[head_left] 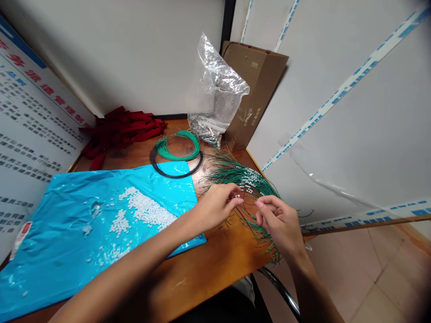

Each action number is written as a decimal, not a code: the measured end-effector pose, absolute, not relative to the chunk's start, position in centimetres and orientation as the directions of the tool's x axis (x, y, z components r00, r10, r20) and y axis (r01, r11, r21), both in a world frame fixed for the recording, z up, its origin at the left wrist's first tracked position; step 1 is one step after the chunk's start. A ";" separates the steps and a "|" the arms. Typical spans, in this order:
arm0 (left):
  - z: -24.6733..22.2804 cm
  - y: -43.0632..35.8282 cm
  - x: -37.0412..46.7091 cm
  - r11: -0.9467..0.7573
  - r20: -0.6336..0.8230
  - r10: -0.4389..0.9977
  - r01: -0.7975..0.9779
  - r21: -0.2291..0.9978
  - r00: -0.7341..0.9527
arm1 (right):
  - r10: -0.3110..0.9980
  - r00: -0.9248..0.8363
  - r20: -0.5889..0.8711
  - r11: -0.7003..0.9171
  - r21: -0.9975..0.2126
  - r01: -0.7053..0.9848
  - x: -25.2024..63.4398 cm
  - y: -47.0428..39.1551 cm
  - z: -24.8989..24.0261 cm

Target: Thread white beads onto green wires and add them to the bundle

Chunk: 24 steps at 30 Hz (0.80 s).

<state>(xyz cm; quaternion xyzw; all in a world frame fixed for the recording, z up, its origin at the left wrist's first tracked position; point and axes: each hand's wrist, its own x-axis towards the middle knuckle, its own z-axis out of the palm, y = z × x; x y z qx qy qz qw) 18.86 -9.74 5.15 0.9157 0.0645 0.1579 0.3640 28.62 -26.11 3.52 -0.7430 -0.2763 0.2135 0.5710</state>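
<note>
A bare left forearm (144, 255) lies nearest the camera, slanting over a glossy, creased blue plastic sheet (77, 202) on the smooth wooden desk (198, 278). Just right of the sheet, the left hand (222, 202) has its fingers curled, thumb and forefinger nearly closed on a few tiny white beads (237, 196). Farther right of the sheet, the right hand (279, 220) has thumb and forefinger brought together; I cannot tell what, if anything, they grip. Rounded loose beads (150, 208) lie heaped and scattered on the sheet. Right of it fan thin green wires (220, 175), many carrying clustered white beads. Over its far edge rests a black wire coil (175, 176), with a green wire coil (194, 144) against it. Behind the sheet sit red fabric strips (124, 128); beyond its far right corner, a crinkled clear plastic bag (222, 76) and a stiff brown paper bag (247, 74)
</note>
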 end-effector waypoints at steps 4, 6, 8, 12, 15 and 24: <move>5.8 -9.5 19.0 -0.662 0.160 0.308 0.091 0.744 0.938 | 0.672 0.732 -0.113 -0.072 -0.994 -0.087 29.4 -26.5 3.6; 6.2 -9.4 19.1 -0.587 0.104 0.346 0.129 0.799 0.932 | 0.736 0.647 -0.199 -0.030 -0.964 -0.262 29.7 -26.9 4.2; 6.5 -9.4 19.3 -0.418 0.000 0.380 0.171 0.892 0.925 | 0.798 0.543 -0.260 -0.011 -0.908 -0.419 29.9 -27.3 4.8; 7.5 -9.7 20.5 0.128 -0.219 0.265 0.190 0.973 0.939 | 0.822 0.494 -0.284 0.090 -0.791 -0.605 30.1 -27.8 5.6; 8.1 -9.9 21.7 0.432 -0.281 0.105 0.211 0.877 0.954 | 0.808 0.525 -0.266 0.257 -0.644 -0.721 30.7 -27.6 5.6; 6.2 -8.8 23.6 0.599 -0.456 -0.129 0.436 0.672 0.881 | 0.823 0.538 -0.183 0.465 -0.327 -0.823 36.2 -26.9 3.3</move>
